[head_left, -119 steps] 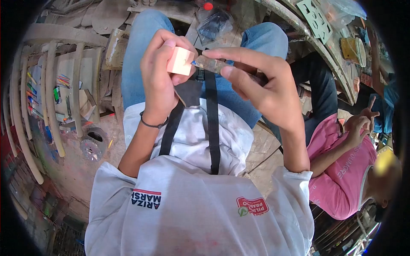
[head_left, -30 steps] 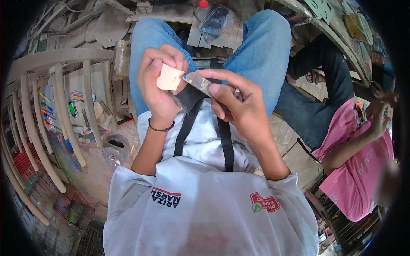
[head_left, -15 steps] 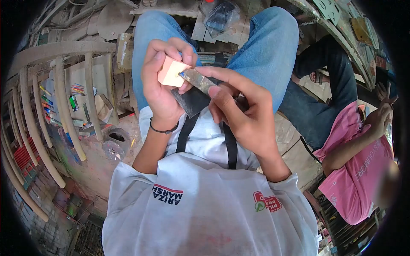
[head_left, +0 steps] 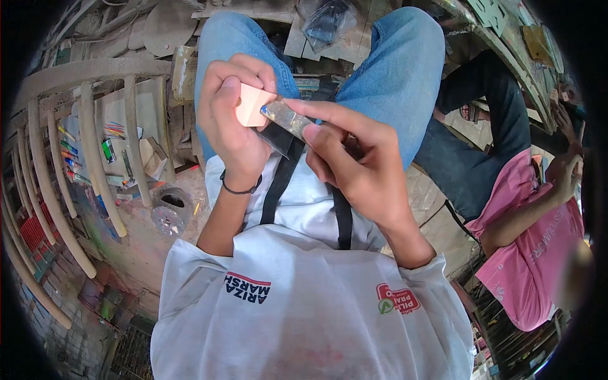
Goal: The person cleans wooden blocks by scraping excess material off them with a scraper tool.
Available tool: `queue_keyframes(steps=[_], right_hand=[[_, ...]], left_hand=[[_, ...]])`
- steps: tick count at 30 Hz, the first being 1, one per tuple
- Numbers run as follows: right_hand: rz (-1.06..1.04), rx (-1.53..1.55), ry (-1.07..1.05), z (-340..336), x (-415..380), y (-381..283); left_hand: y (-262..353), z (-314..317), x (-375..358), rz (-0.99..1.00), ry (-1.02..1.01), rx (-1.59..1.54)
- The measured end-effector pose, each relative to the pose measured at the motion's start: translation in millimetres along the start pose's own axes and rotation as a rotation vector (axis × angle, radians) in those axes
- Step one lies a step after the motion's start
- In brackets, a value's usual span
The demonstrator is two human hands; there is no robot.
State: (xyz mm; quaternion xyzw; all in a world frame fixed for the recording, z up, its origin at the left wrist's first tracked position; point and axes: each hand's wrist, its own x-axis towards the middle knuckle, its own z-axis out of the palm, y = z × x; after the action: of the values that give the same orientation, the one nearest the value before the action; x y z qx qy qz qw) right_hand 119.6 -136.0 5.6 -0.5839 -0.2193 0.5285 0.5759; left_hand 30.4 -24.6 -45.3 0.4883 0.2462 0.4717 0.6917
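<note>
My left hand (head_left: 231, 114) is closed around a small pale wooden block (head_left: 254, 105), with the thumb along its near side and fingers over the top. In my right hand (head_left: 361, 155) is a flat, stained metal blade (head_left: 285, 118), like a putty knife, pinched between thumb and outstretched index finger. Blue paint marks its far end, which sits right at the block's right face. The handle is hidden in my palm. Below the block, a dark thin sheet (head_left: 277, 138) shows between my hands, over the black apron strap (head_left: 278, 183).
A curved wooden rack (head_left: 95, 73) stands at left, with pens (head_left: 115, 130) behind its slats. Near it on the floor is a grey round container (head_left: 171, 212). A clear plastic bag (head_left: 328, 25) lies beyond my knees. A person in a pink shirt (head_left: 525, 247) sits close at right.
Both hands have shifted slightly left, and the block has tilted a little. Less of the dark sheet shows. The co-worker's hands have moved slightly.
</note>
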Motion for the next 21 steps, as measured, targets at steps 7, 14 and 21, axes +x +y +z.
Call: queue_keyframes(steps=[7,14,21], right_hand=[[-0.613,-0.487,-0.004,-14,17,17],[-0.578,-0.795,-0.182,-29,16,-11],[-0.662,-1.023,-0.248,-41,25,-20]], left_hand=[[14,5,0,-0.293,0.102,0.097],[15,3,-3,-0.526,0.102,-0.073],[5,-8,8,-0.845,-0.051,-0.405]])
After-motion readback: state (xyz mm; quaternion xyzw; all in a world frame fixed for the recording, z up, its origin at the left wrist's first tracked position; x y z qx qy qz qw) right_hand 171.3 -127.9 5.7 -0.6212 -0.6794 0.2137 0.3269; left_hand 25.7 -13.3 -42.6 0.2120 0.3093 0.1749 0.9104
